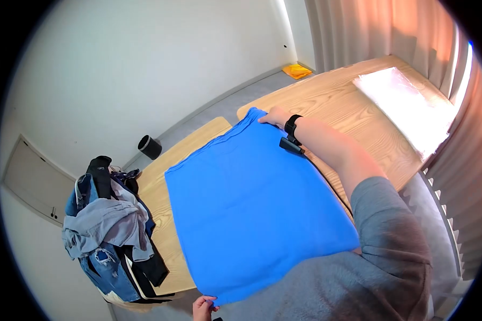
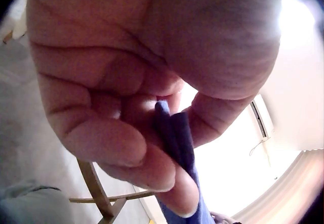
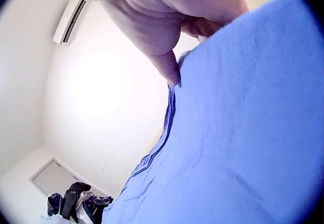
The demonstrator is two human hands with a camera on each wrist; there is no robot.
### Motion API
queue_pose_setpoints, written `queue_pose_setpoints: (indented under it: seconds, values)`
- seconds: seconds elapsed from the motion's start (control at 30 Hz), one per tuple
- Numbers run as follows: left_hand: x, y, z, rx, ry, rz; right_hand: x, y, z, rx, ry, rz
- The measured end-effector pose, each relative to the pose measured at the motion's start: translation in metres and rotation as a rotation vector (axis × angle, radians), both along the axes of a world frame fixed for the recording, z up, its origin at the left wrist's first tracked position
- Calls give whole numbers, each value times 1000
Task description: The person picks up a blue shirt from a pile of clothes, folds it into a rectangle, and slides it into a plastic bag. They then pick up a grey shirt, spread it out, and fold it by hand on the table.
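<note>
A wide piece of blue cloth (image 1: 257, 203) lies spread over the wooden table, its near side by the person's body. Its far edge shows several thin layers stacked together. At the far corner, the right hand (image 1: 275, 116) pinches the cloth's edge between thumb and fingers. In the right wrist view the thumb (image 3: 168, 69) presses at that edge, while the other fingers are mostly hidden behind the cloth. Low in the head view, the left hand (image 1: 203, 308) grips the near left corner. The left wrist view shows its curled fingers (image 2: 157, 171) around a folded strip of the cloth (image 2: 183, 138).
A heap of clothes (image 1: 110, 224), with denim and grey pieces, hangs over the table's left end. A shiny clear-wrapped packet (image 1: 404, 107) lies on the right tabletop (image 1: 332, 101). Behind the table stand a black bin (image 1: 150, 147) and, on the floor, an orange item (image 1: 296, 71).
</note>
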State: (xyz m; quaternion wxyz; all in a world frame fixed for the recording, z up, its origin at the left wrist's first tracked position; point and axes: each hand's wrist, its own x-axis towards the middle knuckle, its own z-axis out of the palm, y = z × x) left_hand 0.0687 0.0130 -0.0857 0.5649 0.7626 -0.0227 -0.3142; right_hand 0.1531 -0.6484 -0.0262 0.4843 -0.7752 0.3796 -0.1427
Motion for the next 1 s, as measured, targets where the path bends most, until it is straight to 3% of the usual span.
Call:
queue_pose_setpoints:
  seconds: [0.13, 0.2, 0.37, 0.47, 0.5, 0.53, 0.67, 0.73, 0.77, 0.83, 0.87, 0.93, 1.0]
  values:
    - [-7, -11, 7, 28, -18, 55, 30, -25, -28, 96, 22, 61]
    - [-6, -5, 2, -19, 14, 78, 33, -29, -42, 846, -559, 184]
    - [-3, 2, -5, 23, 8, 60, 41, -49, -61, 867, -492, 241]
    - [12, 23, -30, 53, 103, -23, 37, -56, -51, 263, -169, -24]
    - [14, 13, -29, 10, 89, 51, 16, -38, -22, 143, 28, -15]
    - [15, 5, -28, -33, 75, 126, 4, -29, -12, 145, 36, -14]
    - [14, -6, -21, -49, 76, 86, -22, -12, -2, -88, 320, 185]
    - [11, -17, -11, 6, 73, 90, -27, -8, -2, -290, 465, 374]
    - [12, -15, -13, -5, 63, 82, -26, -13, -12, -290, 472, 372]
    - [11, -15, -13, -15, 67, 79, -24, -17, -29, 230, 53, 286]
    - [12, -16, -12, -23, 66, 78, -24, -16, -32, 229, 54, 285]
    - [11, -16, -12, -61, 71, 81, -25, -15, -36, 508, 40, 1]
    - [9, -19, -11, -96, 79, 88, -35, -10, -28, 372, 67, 62]
